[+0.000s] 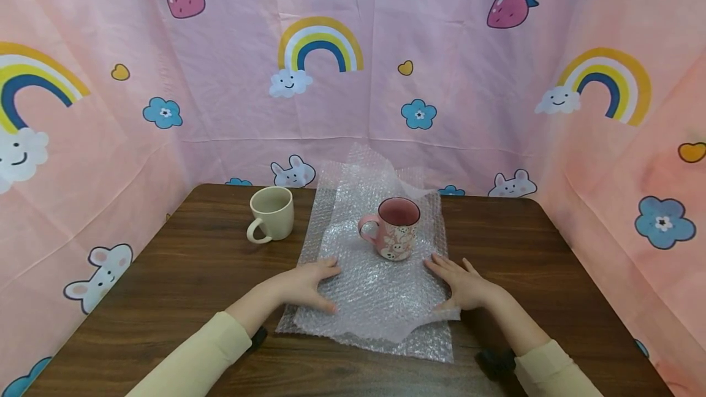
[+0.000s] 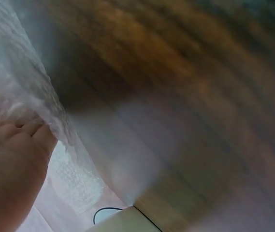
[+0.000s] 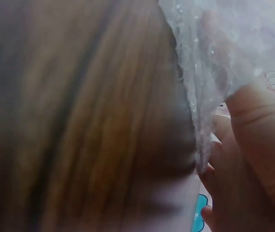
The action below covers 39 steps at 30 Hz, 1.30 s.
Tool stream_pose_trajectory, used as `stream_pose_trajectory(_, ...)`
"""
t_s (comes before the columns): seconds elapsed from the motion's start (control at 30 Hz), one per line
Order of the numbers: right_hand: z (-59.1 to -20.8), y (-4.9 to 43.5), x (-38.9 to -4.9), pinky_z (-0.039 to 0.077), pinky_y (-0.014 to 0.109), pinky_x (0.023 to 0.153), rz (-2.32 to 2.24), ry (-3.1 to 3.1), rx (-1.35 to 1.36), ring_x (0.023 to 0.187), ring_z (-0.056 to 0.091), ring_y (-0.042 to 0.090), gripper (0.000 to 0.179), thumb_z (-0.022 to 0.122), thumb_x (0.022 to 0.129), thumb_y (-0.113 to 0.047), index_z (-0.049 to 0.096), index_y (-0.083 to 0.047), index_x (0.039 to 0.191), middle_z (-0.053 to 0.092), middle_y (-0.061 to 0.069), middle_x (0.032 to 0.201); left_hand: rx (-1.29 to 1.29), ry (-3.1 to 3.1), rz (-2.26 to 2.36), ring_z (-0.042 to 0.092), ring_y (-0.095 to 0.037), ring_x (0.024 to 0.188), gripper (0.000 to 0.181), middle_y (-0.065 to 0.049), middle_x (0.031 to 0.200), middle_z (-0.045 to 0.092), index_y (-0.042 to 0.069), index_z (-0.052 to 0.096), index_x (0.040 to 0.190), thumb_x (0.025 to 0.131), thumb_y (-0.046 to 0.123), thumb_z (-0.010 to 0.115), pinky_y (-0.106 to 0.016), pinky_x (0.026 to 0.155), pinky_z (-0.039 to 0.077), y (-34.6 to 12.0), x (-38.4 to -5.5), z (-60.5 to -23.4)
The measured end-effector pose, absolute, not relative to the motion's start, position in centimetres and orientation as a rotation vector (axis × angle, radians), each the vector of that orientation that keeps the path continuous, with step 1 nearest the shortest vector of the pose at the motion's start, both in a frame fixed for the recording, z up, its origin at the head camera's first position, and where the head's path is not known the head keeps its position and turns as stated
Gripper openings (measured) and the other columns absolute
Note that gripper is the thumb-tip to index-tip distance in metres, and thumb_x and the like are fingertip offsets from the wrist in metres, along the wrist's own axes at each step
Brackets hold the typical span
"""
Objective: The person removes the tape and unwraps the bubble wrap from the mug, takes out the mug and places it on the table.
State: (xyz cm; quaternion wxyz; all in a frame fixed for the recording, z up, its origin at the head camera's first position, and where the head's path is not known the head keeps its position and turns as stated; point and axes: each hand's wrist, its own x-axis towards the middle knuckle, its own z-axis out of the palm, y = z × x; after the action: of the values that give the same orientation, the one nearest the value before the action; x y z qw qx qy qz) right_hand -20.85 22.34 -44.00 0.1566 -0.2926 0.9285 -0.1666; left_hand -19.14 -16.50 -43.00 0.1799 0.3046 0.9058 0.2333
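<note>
A pink mug (image 1: 398, 234) with cartoon figures stands upright on layered sheets of bubble wrap (image 1: 375, 299), its handle toward the left. My left hand (image 1: 303, 283) lies at the left edge of the wrap, fingers and thumb spread, touching it. At the opposite edge is my right hand (image 1: 466, 283), fingers extended toward the mug and its thumb beside a lifted flap at the near right corner. In the right wrist view, the wrap (image 3: 190, 72) partly covers that thumb (image 3: 258, 116). The left fingertips are hidden by wrap in the left wrist view. Neither hand touches the mug.
A cream mug (image 1: 278, 216) stands on the brown wooden table (image 1: 182, 274), left of the wrap, handle toward the front left. A pink printed curtain (image 1: 430, 29) surrounds the table at the back and sides. The wrap's far end rests up against it.
</note>
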Motion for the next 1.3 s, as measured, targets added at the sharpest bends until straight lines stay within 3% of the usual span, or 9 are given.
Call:
stream_pose_trajectory(0.23,-44.0,22.4,-21.6,-0.005,0.067,0.104,-0.49,2.643,-0.807,0.142,0.013,0.039,0.109,0.079,0.069,-0.055,0.026,-0.007,0.152,0.016,0.019,0.156,0.845,2.561,0.587,0.013,-0.031,0.143,0.096,-0.016,0.157,0.014,0.007,0.034,0.149,0.077,0.057,0.073,-0.05,0.111,0.02,-16.1,-19.3,-43.2)
stream_pose_trajectory(0.6,-44.1,22.4,-22.0,-0.005,0.068,0.103,-0.493,2.63,-0.788,0.142,0.01,0.04,0.114,0.078,0.067,-0.059,0.024,-0.007,0.152,0.013,0.02,0.157,0.833,2.581,0.515,0.01,-0.033,0.143,0.1,-0.016,0.158,0.01,0.009,0.03,0.151,0.075,0.059,0.073,-0.054,0.11,0.018,-15.8,-19.2,-43.3)
stream_pose_trajectory(0.9,-43.8,22.1,-21.8,-0.004,0.068,0.103,-0.477,2.616,-0.777,0.141,0.009,0.042,0.116,0.079,0.066,-0.059,0.023,-0.006,0.152,0.012,0.021,0.156,0.827,2.584,0.407,0.004,-0.031,0.144,0.107,-0.015,0.159,0.004,0.012,0.022,0.153,0.074,0.067,0.068,-0.06,0.11,0.008,-15.5,-19.1,-43.5)
stream_pose_trajectory(1.3,-43.1,21.4,-20.8,-0.002,0.068,0.104,-0.382,2.609,-0.752,0.142,0.004,0.042,0.126,0.082,0.06,-0.058,0.016,-0.006,0.153,0.005,0.023,0.157,0.775,2.579,0.269,-0.007,-0.032,0.143,0.112,-0.013,0.159,-0.004,0.015,0.012,0.155,0.073,0.072,0.064,-0.06,0.109,0.003,-14.9,-18.9,-43.4)
